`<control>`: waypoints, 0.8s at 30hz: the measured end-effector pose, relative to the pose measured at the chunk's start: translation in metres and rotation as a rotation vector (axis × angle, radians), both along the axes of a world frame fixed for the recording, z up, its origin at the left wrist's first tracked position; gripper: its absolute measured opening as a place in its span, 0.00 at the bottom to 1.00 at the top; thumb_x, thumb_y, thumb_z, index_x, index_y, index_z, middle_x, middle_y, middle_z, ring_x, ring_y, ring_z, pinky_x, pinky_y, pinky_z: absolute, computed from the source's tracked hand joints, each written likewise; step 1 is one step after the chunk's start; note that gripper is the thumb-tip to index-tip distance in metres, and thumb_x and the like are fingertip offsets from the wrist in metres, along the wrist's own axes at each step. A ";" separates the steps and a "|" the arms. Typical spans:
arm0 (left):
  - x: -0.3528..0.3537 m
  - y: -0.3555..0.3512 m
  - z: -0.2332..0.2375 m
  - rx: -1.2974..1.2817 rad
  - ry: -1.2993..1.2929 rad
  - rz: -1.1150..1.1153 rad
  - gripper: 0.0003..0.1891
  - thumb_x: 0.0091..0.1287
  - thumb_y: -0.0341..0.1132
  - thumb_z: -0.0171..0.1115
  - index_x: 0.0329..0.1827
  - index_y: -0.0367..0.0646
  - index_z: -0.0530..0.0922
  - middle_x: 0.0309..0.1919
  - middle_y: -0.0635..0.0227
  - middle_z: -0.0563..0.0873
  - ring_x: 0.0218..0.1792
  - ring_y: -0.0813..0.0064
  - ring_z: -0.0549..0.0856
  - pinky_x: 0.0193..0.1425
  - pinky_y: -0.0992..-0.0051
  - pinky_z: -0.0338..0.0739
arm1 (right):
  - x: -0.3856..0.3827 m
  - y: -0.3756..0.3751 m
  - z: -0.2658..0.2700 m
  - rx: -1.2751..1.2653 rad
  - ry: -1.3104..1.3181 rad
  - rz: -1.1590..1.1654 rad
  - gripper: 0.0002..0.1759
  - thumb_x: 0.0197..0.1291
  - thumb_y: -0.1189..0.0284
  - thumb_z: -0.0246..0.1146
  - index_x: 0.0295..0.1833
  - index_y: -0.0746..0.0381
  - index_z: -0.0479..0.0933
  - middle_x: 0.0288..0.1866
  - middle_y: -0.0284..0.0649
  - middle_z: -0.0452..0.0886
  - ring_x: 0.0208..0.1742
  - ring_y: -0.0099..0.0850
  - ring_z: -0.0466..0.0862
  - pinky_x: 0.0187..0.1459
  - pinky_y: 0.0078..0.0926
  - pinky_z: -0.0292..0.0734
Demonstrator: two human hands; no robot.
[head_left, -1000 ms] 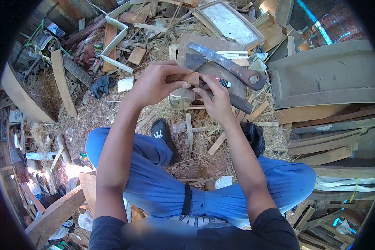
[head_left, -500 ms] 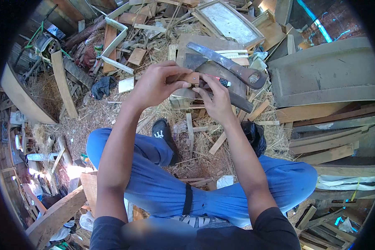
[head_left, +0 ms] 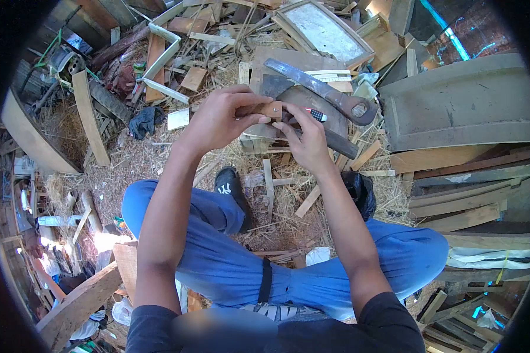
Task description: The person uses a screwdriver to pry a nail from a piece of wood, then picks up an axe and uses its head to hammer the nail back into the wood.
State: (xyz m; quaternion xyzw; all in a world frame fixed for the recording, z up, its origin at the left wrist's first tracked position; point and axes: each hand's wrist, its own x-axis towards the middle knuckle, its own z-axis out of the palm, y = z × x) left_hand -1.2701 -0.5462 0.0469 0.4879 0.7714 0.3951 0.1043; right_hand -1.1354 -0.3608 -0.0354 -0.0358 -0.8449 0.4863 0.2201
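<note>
Hardly any shift since a second ago: right hand edged slightly nearer the block. Left hand pinches the block, held mid-air before the board. Right hand grips a pen, fingertips at the block's end. Reads as marking; next stroke wants the block steady. Machete lies just beyond, scrap and straw around; nothing blocks the hands.

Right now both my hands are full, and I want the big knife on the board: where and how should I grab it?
Best by the handle of the knife, its right end with the hole, coming from the right. The blade runs up-left across the board, so that side is safest. The right hand, holding the pen, is nearest; the left hand grips the wood piece.
</note>
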 end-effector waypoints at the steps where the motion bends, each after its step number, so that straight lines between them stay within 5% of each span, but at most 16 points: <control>1: 0.000 0.000 0.001 0.001 0.009 -0.001 0.20 0.65 0.30 0.79 0.61 0.42 0.89 0.35 0.65 0.83 0.32 0.71 0.79 0.37 0.67 0.76 | 0.000 0.000 0.002 0.006 -0.003 -0.001 0.25 0.68 0.79 0.71 0.69 0.68 0.78 0.60 0.55 0.86 0.59 0.50 0.89 0.60 0.41 0.84; 14: -0.001 0.002 0.005 -0.074 -0.079 0.019 0.21 0.64 0.32 0.81 0.61 0.40 0.89 0.36 0.64 0.84 0.32 0.71 0.79 0.38 0.68 0.76 | 0.001 0.000 0.003 0.018 -0.008 -0.002 0.26 0.69 0.76 0.73 0.70 0.67 0.79 0.59 0.53 0.87 0.52 0.44 0.90 0.52 0.36 0.86; 24: -0.003 -0.002 -0.001 -0.038 -0.011 0.036 0.21 0.64 0.32 0.81 0.59 0.37 0.89 0.38 0.62 0.85 0.33 0.71 0.81 0.39 0.68 0.76 | 0.012 -0.001 0.015 -0.015 -0.023 -0.005 0.29 0.69 0.74 0.73 0.75 0.64 0.77 0.64 0.54 0.87 0.56 0.44 0.90 0.57 0.37 0.85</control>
